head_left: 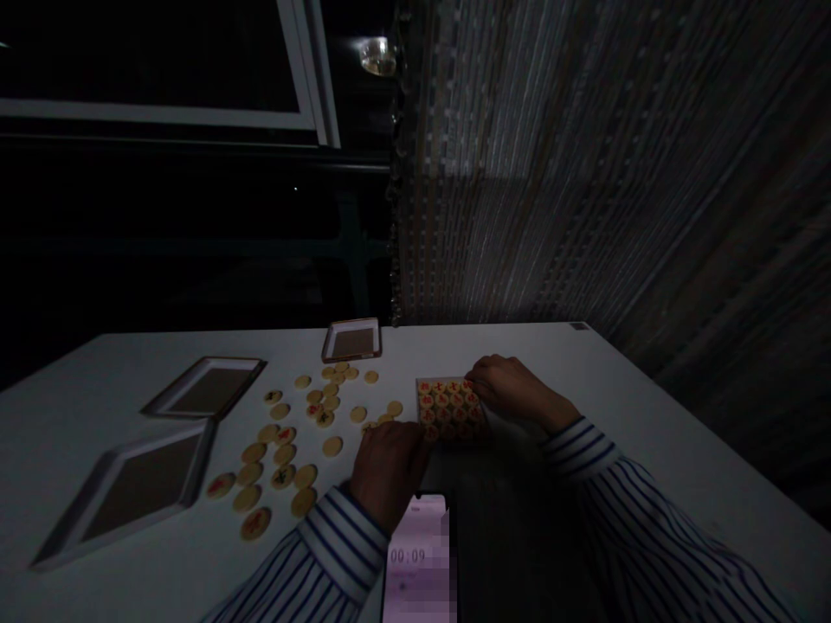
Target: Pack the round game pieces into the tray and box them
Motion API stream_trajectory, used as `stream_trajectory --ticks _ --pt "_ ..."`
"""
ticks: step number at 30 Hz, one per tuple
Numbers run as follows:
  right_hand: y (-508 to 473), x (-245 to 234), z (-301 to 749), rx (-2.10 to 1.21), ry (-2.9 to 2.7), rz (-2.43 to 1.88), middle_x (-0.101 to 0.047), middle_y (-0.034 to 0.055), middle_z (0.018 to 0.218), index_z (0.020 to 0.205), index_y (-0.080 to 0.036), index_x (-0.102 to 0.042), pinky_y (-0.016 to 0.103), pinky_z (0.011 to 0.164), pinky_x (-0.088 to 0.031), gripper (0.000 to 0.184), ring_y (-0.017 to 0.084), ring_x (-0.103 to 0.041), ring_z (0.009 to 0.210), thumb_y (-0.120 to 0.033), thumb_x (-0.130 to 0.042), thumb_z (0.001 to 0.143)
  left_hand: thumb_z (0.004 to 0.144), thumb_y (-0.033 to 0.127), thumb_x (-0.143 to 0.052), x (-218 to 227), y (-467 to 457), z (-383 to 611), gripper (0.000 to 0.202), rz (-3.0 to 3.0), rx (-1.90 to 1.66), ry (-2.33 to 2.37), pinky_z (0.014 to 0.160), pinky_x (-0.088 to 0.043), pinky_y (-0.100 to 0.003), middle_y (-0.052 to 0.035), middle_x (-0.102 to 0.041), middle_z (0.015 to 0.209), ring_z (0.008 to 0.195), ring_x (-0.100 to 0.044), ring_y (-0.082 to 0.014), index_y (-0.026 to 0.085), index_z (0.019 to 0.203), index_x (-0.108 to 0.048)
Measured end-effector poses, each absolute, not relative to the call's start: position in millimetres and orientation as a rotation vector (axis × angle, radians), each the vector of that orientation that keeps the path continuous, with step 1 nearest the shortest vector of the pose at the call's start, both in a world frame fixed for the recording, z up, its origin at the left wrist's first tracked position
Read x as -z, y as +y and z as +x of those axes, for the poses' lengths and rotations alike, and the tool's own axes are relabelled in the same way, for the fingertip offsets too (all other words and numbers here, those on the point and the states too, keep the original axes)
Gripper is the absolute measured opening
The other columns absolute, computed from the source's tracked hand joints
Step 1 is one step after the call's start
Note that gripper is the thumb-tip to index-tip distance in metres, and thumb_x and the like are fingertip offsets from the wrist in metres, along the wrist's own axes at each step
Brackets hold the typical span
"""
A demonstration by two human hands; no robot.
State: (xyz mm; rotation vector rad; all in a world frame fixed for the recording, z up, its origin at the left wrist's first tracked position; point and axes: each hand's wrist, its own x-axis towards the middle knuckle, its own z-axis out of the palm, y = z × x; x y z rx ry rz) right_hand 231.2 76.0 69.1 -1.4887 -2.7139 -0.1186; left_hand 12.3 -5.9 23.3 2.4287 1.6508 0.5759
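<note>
A small box (486, 437) holds Chinese chess pieces (443, 401) laid in rows, with red characters facing up. My right hand (516, 389) is at the box's far right corner, fingers bent together and touching the corner piece or the rim. My left hand (393, 467) is closed at the near left corner, fingertips by a red-marked piece (430, 433); whatever it may pinch is hidden under the fingers. Left of the box, several loose Chinese chess pieces (284, 454) lie scattered, many blank side up, some showing red or dark characters.
Three shallow box parts lie on the white table (519, 528): one at the back (352, 340), one at the left (204, 387), one at the near left (133, 489). A lit phone (419, 562) showing 00:09 is below my left hand. A bead curtain (519, 173) hangs behind.
</note>
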Motion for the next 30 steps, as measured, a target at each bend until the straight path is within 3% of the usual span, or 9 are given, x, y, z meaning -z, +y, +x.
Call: stream_trajectory --ticks 8,19,30 --pt "64 -70 238 -0.022 -2.612 -1.524 -0.060 0.0099 0.106 0.113 -0.016 -0.054 0.031 0.085 -0.036 0.035 0.020 -0.052 0.099 -0.031 -0.038 0.085 0.083 0.031 -0.041 -24 -5 12 0.021 2.440 -0.571 1.647 0.072 -0.036 -0.031 -0.0034 -0.063 0.080 0.083 -0.055 -0.0189 0.022 0.087 -0.060" --pt "17 -47 263 -0.360 -2.505 -1.289 -0.052 0.0090 0.120 0.126 -0.021 -0.038 0.036 0.087 -0.040 0.050 0.020 -0.051 0.103 -0.037 -0.049 0.080 0.081 0.029 -0.046 -25 -8 12 0.019 2.455 -0.612 1.649 0.078 -0.037 -0.034 -0.0034 -0.064 0.085 0.087 -0.055 -0.0196 0.022 0.091 -0.060" --pt "23 -24 263 -0.356 -2.515 -1.373 -0.057 0.0099 0.111 0.127 -0.021 -0.039 0.033 0.083 -0.041 0.054 0.021 -0.054 0.098 -0.029 -0.053 0.075 0.079 0.026 -0.048 -25 -11 11 0.023 2.462 -0.639 1.684 0.095 -0.026 -0.044 -0.0043 -0.065 0.096 0.097 -0.053 -0.0199 0.023 0.099 -0.058"
